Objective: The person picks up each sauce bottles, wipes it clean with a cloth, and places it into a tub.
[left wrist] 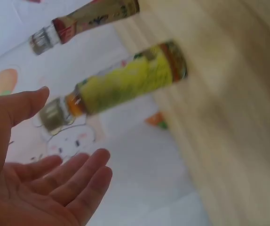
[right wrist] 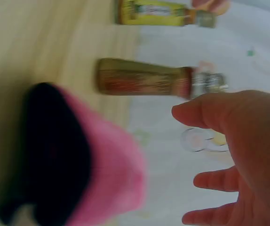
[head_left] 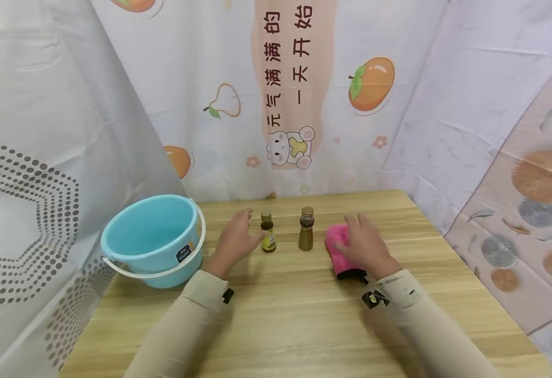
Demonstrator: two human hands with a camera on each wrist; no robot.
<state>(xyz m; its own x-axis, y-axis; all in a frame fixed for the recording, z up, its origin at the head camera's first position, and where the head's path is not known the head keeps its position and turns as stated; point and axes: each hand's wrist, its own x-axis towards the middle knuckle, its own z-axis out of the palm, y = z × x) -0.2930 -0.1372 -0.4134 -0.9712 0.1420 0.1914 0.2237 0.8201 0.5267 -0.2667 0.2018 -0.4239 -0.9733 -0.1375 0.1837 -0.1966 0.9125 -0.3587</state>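
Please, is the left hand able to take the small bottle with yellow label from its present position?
Probably yes: the left hand is right beside the yellow-labelled bottle, its fingers are open, and nothing visible blocks the way.

Blue bucket [head_left: 158,262] near fruit-printed curtain [head_left: 221,144]

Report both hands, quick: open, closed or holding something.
Left hand: open, holding nothing, beside the yellow-labelled bottle.
Right hand: open, holding nothing, near the pink cloth item.
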